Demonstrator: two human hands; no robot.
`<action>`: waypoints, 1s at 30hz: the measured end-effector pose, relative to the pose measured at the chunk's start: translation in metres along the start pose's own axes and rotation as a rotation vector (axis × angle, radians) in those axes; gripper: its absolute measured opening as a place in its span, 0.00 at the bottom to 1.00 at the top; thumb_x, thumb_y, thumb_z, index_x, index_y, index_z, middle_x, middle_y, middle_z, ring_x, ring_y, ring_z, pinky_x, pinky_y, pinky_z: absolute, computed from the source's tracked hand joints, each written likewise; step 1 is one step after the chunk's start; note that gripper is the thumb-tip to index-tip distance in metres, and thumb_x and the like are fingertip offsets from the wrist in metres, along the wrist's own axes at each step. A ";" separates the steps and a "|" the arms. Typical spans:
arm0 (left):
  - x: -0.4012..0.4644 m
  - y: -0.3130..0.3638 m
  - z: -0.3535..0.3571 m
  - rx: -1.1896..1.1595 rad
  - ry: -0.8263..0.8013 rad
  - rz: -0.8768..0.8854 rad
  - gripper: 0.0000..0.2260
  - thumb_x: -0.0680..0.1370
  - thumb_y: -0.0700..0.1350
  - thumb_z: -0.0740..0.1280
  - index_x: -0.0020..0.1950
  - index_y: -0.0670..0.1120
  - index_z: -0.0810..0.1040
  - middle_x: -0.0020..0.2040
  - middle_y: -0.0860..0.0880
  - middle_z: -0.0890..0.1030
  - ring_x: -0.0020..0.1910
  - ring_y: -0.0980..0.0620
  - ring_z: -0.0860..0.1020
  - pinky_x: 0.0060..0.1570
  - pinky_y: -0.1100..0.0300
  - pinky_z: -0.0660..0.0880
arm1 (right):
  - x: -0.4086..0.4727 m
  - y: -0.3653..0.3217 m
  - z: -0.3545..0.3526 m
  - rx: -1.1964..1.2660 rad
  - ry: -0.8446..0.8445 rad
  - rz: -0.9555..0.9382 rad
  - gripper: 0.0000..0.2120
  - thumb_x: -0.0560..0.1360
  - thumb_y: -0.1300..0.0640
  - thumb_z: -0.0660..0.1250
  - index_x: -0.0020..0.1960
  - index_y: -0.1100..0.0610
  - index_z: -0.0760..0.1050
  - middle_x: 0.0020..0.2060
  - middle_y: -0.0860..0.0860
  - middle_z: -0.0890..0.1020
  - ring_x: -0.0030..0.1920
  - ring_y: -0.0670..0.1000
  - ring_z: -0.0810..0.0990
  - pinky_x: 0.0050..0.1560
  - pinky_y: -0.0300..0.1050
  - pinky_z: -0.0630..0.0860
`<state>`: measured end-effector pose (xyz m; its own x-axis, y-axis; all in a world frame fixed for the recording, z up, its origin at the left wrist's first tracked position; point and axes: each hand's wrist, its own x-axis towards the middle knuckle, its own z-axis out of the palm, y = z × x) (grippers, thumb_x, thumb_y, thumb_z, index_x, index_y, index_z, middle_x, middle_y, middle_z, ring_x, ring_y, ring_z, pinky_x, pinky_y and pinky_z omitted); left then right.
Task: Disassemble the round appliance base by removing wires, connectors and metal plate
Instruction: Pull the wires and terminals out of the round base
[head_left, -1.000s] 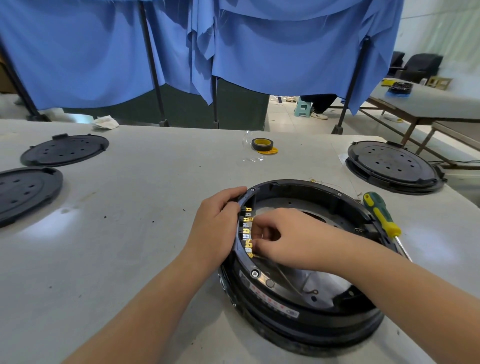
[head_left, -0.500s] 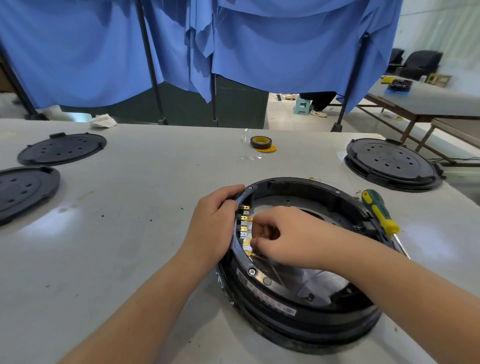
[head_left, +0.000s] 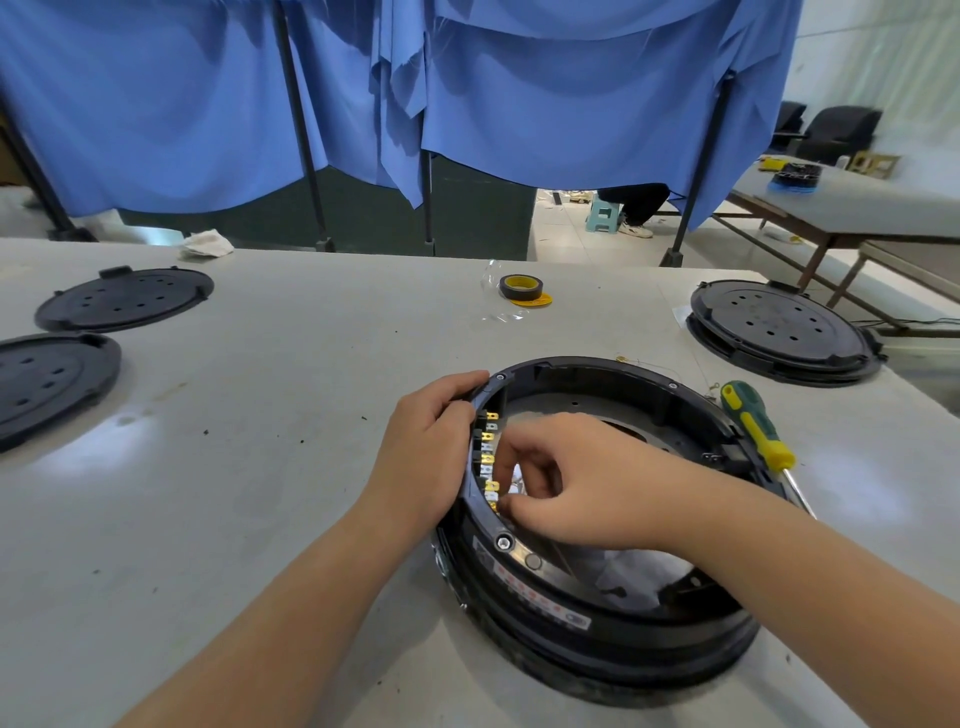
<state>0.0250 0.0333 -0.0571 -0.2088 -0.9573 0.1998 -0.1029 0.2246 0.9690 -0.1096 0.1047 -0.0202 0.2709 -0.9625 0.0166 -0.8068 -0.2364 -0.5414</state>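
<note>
The round black appliance base (head_left: 613, 639) lies open side up on the grey table (head_left: 270, 467), with a grey metal plate (head_left: 582, 405) inside it. A row of brass connectors (head_left: 489, 441) lines its inner left wall. My left hand (head_left: 423, 457) grips the left rim from outside, fingers curled over the edge. Inside the base, my right hand (head_left: 566, 483) pinches the lowest brass connector with its fingertips. A thin wire (head_left: 615, 591) trails across the plate below my wrist.
A green-and-yellow screwdriver (head_left: 756, 426) rests against the base's right rim. Two black round covers (head_left: 124, 300) lie at the left, another black base (head_left: 782, 330) at the right. A roll of tape (head_left: 521, 287) sits at the back. Blue curtains hang behind.
My right hand has shifted slightly and its fingers have closed lower on the connector row. The left hand keeps its hold on the rim.
</note>
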 end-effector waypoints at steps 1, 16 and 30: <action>0.000 0.000 0.000 -0.004 0.001 -0.001 0.18 0.76 0.33 0.58 0.57 0.48 0.81 0.49 0.59 0.81 0.53 0.59 0.79 0.51 0.67 0.74 | 0.000 0.000 0.000 -0.006 -0.007 0.002 0.03 0.70 0.55 0.67 0.38 0.49 0.75 0.26 0.46 0.76 0.27 0.42 0.72 0.30 0.36 0.70; 0.001 -0.002 0.000 -0.021 0.001 0.005 0.18 0.76 0.33 0.59 0.57 0.48 0.81 0.50 0.59 0.81 0.51 0.62 0.78 0.45 0.76 0.73 | -0.002 0.000 -0.003 0.001 -0.052 0.017 0.08 0.70 0.61 0.66 0.38 0.49 0.77 0.31 0.40 0.80 0.32 0.40 0.77 0.36 0.34 0.74; 0.000 -0.001 0.000 -0.027 0.000 -0.007 0.18 0.76 0.33 0.58 0.57 0.47 0.81 0.50 0.58 0.82 0.52 0.60 0.79 0.49 0.69 0.74 | -0.001 -0.001 -0.002 -0.038 -0.075 0.018 0.03 0.69 0.57 0.64 0.40 0.52 0.77 0.35 0.48 0.82 0.34 0.44 0.78 0.38 0.44 0.77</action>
<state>0.0251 0.0326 -0.0581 -0.2077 -0.9589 0.1934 -0.0782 0.2134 0.9738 -0.1100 0.1060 -0.0182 0.2939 -0.9541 -0.0570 -0.8306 -0.2255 -0.5091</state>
